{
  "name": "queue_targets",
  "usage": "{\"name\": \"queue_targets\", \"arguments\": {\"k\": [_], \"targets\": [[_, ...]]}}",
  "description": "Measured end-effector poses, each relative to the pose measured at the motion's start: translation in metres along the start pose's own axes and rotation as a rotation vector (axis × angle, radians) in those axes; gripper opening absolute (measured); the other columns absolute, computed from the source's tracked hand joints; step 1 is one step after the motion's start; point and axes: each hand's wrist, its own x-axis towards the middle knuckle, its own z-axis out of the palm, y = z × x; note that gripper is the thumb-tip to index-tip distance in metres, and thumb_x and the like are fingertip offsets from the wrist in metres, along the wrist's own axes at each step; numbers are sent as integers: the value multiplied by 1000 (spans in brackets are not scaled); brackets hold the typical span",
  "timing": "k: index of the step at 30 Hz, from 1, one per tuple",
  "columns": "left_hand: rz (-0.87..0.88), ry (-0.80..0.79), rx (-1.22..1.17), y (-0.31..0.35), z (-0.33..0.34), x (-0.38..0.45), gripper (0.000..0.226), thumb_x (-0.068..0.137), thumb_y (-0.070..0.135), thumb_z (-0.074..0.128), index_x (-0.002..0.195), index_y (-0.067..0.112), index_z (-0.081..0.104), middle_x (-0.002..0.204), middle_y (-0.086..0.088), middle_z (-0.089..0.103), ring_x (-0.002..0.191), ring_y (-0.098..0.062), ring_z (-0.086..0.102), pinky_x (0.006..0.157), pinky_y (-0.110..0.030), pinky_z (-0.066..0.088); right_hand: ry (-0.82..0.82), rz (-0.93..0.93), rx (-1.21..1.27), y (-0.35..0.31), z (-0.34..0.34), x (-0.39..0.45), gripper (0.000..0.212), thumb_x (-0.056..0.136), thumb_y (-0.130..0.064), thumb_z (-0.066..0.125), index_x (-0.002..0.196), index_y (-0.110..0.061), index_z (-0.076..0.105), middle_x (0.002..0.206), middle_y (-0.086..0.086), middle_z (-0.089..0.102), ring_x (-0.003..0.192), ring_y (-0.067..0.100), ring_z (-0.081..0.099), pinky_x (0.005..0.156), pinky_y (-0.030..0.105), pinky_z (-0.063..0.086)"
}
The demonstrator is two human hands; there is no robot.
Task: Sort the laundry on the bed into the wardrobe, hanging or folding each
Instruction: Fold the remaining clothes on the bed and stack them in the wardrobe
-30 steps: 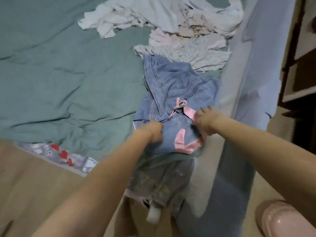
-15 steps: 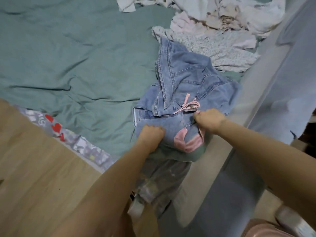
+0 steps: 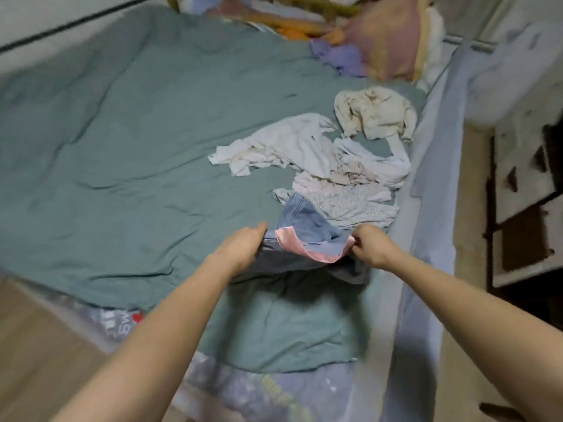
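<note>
A blue denim garment with a pink satin lining (image 3: pixel 307 233) lies bunched on the teal bed cover (image 3: pixel 128 166), near its right side. My left hand (image 3: pixel 243 248) grips its left edge. My right hand (image 3: pixel 370 246) pinches its right edge by the pink trim. The part of the denim nearest me hangs in shadow between my hands. Just beyond it lies a pile of pale laundry (image 3: pixel 329 166): white, floral and cream pieces, with a crumpled cream garment (image 3: pixel 374 115) at the far end.
A light blue padded bed rail (image 3: pixel 426 208) runs along the bed's right side. White open shelving, perhaps the wardrobe (image 3: pixel 524 190), stands at the right. Pink and purple bedding (image 3: pixel 374 47) is heaped at the bed's far end. Wooden floor (image 3: pixel 36 354) shows at lower left.
The view has swung up and back, showing more of the bed. Both hands have spread apart along the denim garment's edge, and the pink lining is now folded outward between them.
</note>
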Motion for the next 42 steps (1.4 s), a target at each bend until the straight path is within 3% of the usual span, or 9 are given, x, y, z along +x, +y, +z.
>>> {"name": "queue_targets", "arguments": {"k": [4,7,10,16,20,25,29,37,42], "targets": [[152,53,113,-26,-41,-20,26,88,8,50,113,7,42,113,-20,59,102,-38,56,71,-37,38,88,41,-10,-49,-12,-37,13,85,-12,47,78,-22,48,101,13,65,96,32,59,73,36,45],[283,30,216,-52,-72,-42,26,82,25,60,100,14,44,107,-14,62,98,-34,57,71,-37,42,145,59,131,-90,-12,-63,31,90,-2,40,69,-24,33,98,20,61,83,27,51,64,32,27],[348,20,349,-66,-103,-68,34,75,36,69,96,18,49,103,-7,64,97,-30,60,65,-32,38,173,82,161,-131,-13,-84,18,93,-3,37,80,-16,38,96,20,59,83,27,49,63,31,19],[447,78,285,-79,-154,-94,10,82,25,58,80,16,61,79,-5,63,78,-28,59,59,-30,37,170,35,206,-165,-30,-119,27,80,-29,65,91,-17,44,93,6,60,86,26,55,77,38,47],[422,-172,40,-93,-172,-88,33,87,27,67,62,15,50,56,1,54,53,-18,57,52,-27,46,127,-9,119,-159,-44,-124,42,68,-17,72,105,-15,52,106,3,61,96,21,56,86,38,48],[467,-125,115,-96,-161,-77,10,92,22,58,86,14,56,91,-8,66,67,-18,61,58,-29,49,61,4,-95,-155,-40,-106,26,72,0,58,90,-16,47,107,10,56,96,26,55,78,32,43],[405,-75,272,-95,-138,-44,18,96,21,46,109,13,56,118,-13,62,107,-32,57,81,-34,41,32,30,-233,-148,-33,-64,12,89,-2,46,98,-10,48,106,7,46,105,32,53,75,32,35],[134,73,207,-77,-174,41,29,97,7,36,122,4,50,130,-19,53,119,-33,52,93,-37,40,224,-109,-420,-116,-81,35,26,101,-25,31,116,-10,46,120,21,57,110,35,55,92,39,43],[120,353,191,-58,-258,82,27,90,-5,38,111,3,52,120,-25,57,111,-42,55,83,-41,42,476,-52,-346,-107,-172,63,28,91,-4,44,119,-6,39,108,17,54,105,32,53,83,40,43]]}}
